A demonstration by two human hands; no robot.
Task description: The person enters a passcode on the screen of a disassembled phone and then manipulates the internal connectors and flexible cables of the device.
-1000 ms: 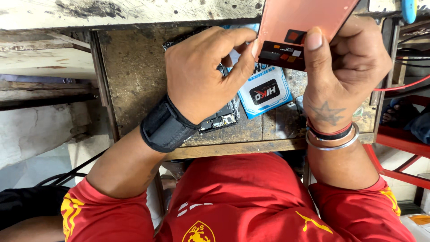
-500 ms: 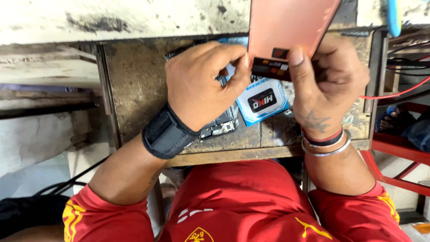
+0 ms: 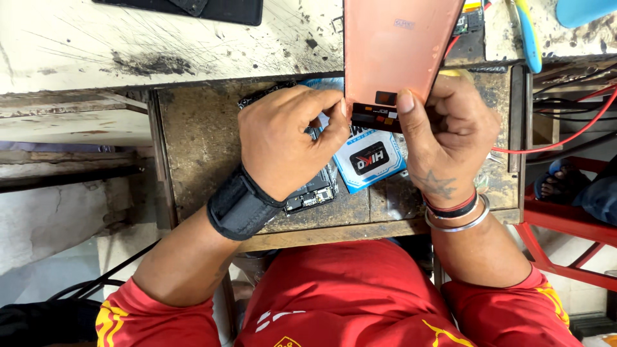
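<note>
I hold a flat copper-pink phone panel (image 3: 395, 51) upright over a worn wooden drawer (image 3: 193, 141). My right hand (image 3: 447, 138) grips its lower edge, thumb pressed beside a dark strip with small coloured marks (image 3: 376, 117). My left hand (image 3: 286, 141), with a black wrist wrap, pinches the left end of that strip with fingertips. Beneath my hands lie a blue and white packet (image 3: 369, 164) and an opened phone body with exposed circuit board (image 3: 312, 193).
A scratched, stained workbench top (image 3: 160, 45) runs across the back with a dark mat (image 3: 212, 9). Yellow-blue tool handles (image 3: 527, 32) lie at the right. Red wires (image 3: 565, 132) trail rightward. A red metal frame (image 3: 559, 225) stands at right, with someone's sandalled foot (image 3: 559, 180).
The view has shifted, so the panel and both hands sit lower and further left in frame. My left fingertips have closed onto the strip's end.
</note>
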